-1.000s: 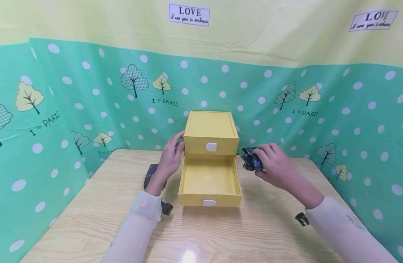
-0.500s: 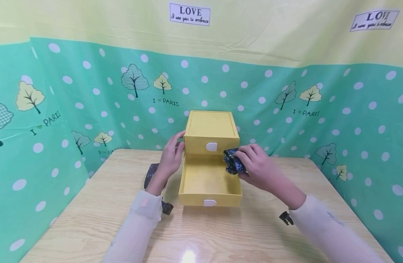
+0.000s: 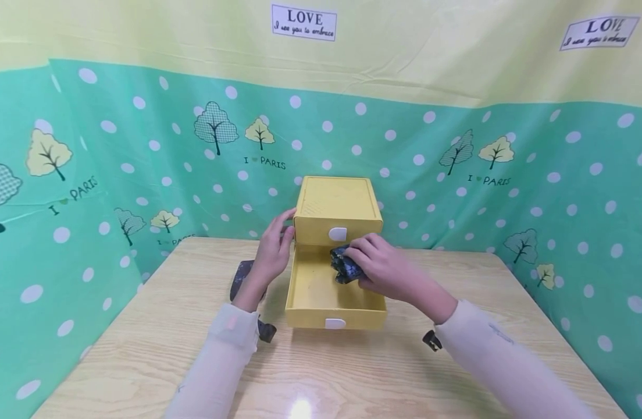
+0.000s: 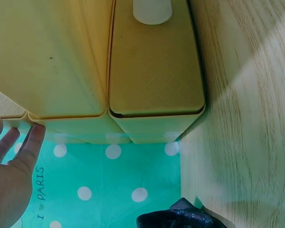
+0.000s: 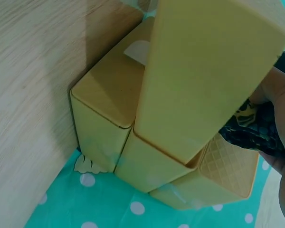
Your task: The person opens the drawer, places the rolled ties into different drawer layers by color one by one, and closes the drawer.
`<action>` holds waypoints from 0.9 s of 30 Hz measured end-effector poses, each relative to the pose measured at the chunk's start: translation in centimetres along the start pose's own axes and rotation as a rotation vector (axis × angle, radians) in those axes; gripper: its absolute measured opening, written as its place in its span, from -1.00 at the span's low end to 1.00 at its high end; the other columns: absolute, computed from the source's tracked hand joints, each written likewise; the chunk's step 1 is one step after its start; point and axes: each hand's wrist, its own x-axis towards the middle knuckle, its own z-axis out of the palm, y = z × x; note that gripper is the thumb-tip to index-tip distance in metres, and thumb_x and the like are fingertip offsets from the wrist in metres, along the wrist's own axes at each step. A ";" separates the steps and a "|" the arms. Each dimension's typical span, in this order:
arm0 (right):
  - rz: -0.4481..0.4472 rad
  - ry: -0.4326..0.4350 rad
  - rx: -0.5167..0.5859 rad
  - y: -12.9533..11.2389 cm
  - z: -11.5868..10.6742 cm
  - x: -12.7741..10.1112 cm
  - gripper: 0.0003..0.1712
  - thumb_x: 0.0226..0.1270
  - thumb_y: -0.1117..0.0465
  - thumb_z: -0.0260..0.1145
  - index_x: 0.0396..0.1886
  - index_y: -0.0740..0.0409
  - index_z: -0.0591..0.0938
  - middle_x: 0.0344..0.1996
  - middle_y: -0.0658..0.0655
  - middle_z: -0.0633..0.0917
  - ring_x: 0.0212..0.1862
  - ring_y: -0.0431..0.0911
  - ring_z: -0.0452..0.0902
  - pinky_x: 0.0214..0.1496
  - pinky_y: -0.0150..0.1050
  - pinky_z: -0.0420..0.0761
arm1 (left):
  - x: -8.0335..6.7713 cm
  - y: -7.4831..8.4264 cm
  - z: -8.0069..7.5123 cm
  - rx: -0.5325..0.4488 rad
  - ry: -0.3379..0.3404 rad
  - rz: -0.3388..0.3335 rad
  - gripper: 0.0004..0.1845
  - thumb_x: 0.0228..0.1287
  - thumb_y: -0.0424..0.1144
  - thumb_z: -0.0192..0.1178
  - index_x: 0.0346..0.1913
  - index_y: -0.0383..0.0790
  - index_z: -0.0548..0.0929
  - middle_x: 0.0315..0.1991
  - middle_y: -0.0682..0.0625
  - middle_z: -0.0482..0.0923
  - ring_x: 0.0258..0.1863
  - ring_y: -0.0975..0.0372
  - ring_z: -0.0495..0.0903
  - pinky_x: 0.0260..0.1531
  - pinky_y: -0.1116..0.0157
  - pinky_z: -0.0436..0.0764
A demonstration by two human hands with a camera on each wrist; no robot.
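My right hand (image 3: 386, 272) has just swung in from beside the yellow plastic two-drawer box (image 3: 335, 209), fingers curled round the dark patterned cloth bundle (image 3: 343, 265), now over the open lower drawer (image 3: 321, 294). My left hand (image 3: 273, 250) steadies the box, fingers straight.

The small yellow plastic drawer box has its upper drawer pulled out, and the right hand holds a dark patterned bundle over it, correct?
Not quite: it is the lower drawer of the yellow plastic drawer box that is pulled out; the upper one is closed. The head view shows it. The right hand does hold the dark patterned bundle over it.
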 end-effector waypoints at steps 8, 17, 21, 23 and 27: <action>-0.019 -0.129 0.026 -0.4 1.5 1.4 -0.36 -0.03 0.26 0.59 0.12 0.22 0.61 -0.01 0.15 0.61 -0.03 0.06 0.47 0.02 -0.12 0.61 | 0.0 -0.2 0.0 0.001 -0.005 -0.005 -0.55 0.65 -0.30 -0.06 0.49 -0.21 0.36 0.27 -0.24 0.48 0.20 -0.11 0.55 0.11 0.00 0.69; -0.005 -0.231 0.035 -0.8 3.2 1.9 -0.39 0.02 0.22 0.60 0.12 0.22 0.62 -0.02 0.14 0.61 -0.01 0.04 0.47 0.07 -0.14 0.61 | 0.0 -0.3 0.1 0.010 0.003 0.006 -0.55 0.64 -0.31 -0.05 0.49 -0.19 0.37 0.26 -0.23 0.49 0.21 -0.12 0.55 0.12 -0.01 0.68; 0.010 -0.273 0.041 -0.9 3.6 1.9 -0.41 0.07 0.21 0.57 0.13 0.19 0.62 -0.02 0.12 0.61 -0.01 0.01 0.46 0.07 -0.16 0.60 | 0.0 -0.3 0.1 0.011 0.005 0.007 -0.55 0.65 -0.30 -0.05 0.49 -0.19 0.37 0.26 -0.23 0.49 0.20 -0.10 0.55 0.10 0.00 0.69; 0.018 -0.282 0.057 -1.0 3.7 1.9 -0.43 0.08 0.22 0.56 0.13 0.17 0.63 -0.02 0.11 0.61 -0.02 0.01 0.46 0.06 -0.15 0.59 | 0.0 -0.3 0.1 0.011 0.004 0.002 -0.55 0.65 -0.29 -0.06 0.49 -0.19 0.37 0.26 -0.23 0.49 0.21 -0.10 0.55 0.11 0.00 0.69; 0.028 -0.302 0.077 -1.2 3.5 1.9 -0.42 0.10 0.16 0.56 0.14 0.16 0.64 -0.02 0.11 0.61 -0.03 0.00 0.45 0.04 -0.16 0.59 | 0.0 -0.2 0.0 0.006 0.001 -0.009 -0.55 0.65 -0.28 -0.07 0.49 -0.19 0.37 0.26 -0.23 0.49 0.22 -0.11 0.54 0.13 0.01 0.68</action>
